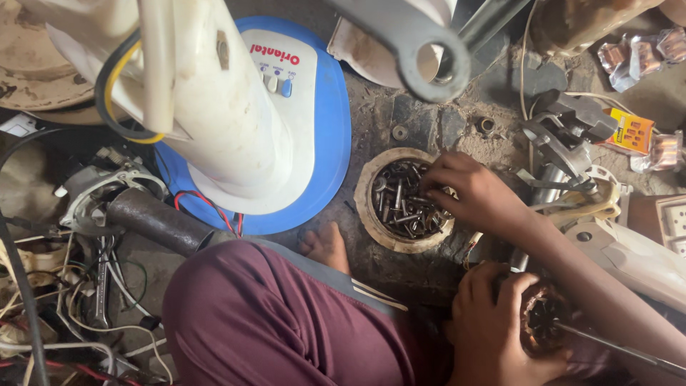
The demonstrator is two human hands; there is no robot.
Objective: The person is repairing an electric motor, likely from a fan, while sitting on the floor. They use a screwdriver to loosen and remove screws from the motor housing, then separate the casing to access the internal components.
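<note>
My right hand reaches from the right into a round, rusty-rimmed bowl on the floor. Its fingertips dip among the several screws and bolts inside, and whether they pinch one is hidden. At the bottom right my left hand wraps around a small motor core with copper windings. A thin metal shaft sticks out of that core to the right. My knee in maroon cloth and my bare foot lie just left of the bowl.
A blue and white fan base with its white column stands upper left. A ring spanner looms near the camera. Tangled wires fill the left. Grey metal parts, an orange box and a white housing crowd the right.
</note>
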